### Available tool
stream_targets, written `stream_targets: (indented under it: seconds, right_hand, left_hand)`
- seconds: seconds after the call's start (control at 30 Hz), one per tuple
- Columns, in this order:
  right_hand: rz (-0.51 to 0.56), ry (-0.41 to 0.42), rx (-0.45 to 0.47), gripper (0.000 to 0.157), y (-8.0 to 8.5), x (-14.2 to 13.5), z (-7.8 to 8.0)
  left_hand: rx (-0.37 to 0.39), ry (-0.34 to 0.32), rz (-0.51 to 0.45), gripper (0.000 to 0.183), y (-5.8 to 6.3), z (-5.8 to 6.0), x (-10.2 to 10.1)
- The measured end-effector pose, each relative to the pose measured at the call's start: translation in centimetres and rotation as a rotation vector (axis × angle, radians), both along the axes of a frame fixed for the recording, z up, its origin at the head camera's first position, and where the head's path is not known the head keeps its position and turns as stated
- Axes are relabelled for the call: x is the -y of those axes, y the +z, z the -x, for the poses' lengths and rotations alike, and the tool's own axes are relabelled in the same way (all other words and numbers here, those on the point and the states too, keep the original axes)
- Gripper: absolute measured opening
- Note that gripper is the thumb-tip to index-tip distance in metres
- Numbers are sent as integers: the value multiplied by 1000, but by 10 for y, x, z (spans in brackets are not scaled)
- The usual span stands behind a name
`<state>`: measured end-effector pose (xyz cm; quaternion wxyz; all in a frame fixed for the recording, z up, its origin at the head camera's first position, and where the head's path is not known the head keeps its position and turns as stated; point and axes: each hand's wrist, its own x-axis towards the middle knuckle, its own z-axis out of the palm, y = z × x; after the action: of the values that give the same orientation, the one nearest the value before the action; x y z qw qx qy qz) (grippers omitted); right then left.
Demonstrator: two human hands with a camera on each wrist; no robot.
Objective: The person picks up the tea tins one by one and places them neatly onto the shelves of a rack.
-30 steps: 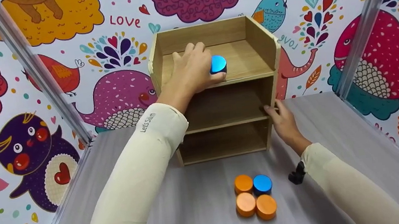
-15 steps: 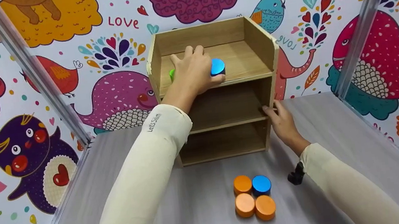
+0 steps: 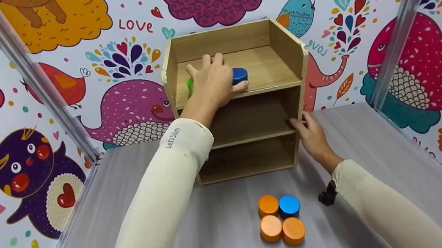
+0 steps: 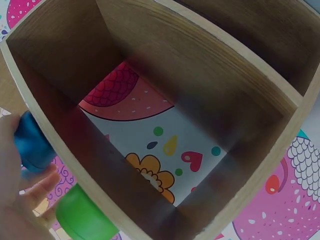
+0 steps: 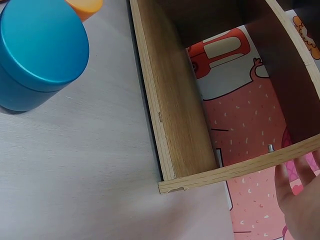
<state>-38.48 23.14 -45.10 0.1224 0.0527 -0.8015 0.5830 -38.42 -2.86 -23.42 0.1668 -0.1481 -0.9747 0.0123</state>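
My left hand (image 3: 213, 80) reaches over the top deck of a small wooden shelf unit (image 3: 265, 137), holding a blue round jar (image 3: 239, 75) between thumb and fingers. Just left of these fingers, a green round jar (image 3: 190, 85) stands on the same deck, partly hidden by the hand. In the left wrist view, the blue jar (image 4: 34, 142) sits near the thumb and the green jar (image 4: 85, 215) by the fingertips. Lower down, my right hand (image 3: 313, 135) grips the front edge of the unit's right side panel, thumb on the inner side.
In front of the unit, three orange jars (image 3: 271, 228) and one blue jar (image 3: 289, 206) stand clustered on the grey table (image 3: 218, 235). Printed wall panels (image 3: 116, 9) rise behind and at both sides, with metal posts (image 3: 36, 80) at the corners.
The green jar has come into sight left of my left hand. The held blue jar has shifted slightly, its top now looking darker and flatter. My right hand has stayed on the side panel.
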Motion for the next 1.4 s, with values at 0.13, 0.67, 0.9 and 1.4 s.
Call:
stream_targets:
  seconds: [0.13,0.67,0.9,1.4]
  right_hand:
    - [3,11,14,51,15,6,-14]
    - [-15,0,13,52,5,3,-4]
    - [-16,5,-6,59,-6,0,3]
    - [-2,14,30,53,14,4,-15]
  left_hand:
    - [2,7,-5,80,-1,1,1]
    - [2,20,-30,79,3,-5,7]
    - [10,12,-46,79,7,-7,15]
    - [-140,-139,-48,67,8,-35,40]
